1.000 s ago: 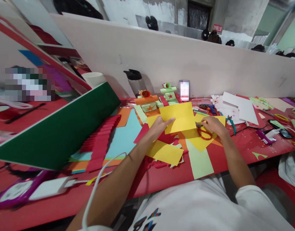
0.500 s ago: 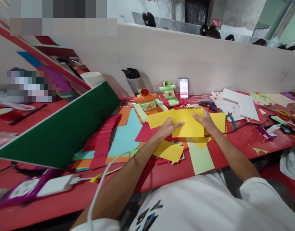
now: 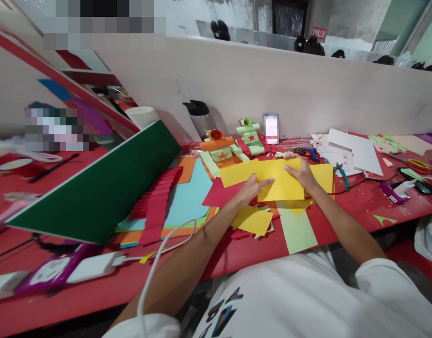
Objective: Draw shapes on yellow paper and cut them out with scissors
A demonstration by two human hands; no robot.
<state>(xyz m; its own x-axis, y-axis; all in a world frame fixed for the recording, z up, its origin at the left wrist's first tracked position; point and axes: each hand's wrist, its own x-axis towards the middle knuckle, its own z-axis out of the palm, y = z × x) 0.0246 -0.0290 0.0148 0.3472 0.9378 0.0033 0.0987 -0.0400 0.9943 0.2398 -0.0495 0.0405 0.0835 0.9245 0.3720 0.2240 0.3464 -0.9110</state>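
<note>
No readable text, red wall sign (image 3: 318,33) too small

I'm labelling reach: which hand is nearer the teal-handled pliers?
Right. The right hand grips the right side of the yellow rectangular paper sheet, left of the pliers; the left hand grips the sheet's left side, farther away.

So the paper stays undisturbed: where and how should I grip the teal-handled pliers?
Grip the teal-handled pliers by their handle, probably from the near right: it extends nearward, the metal head points away, and yellow paper lies on the left.
</note>
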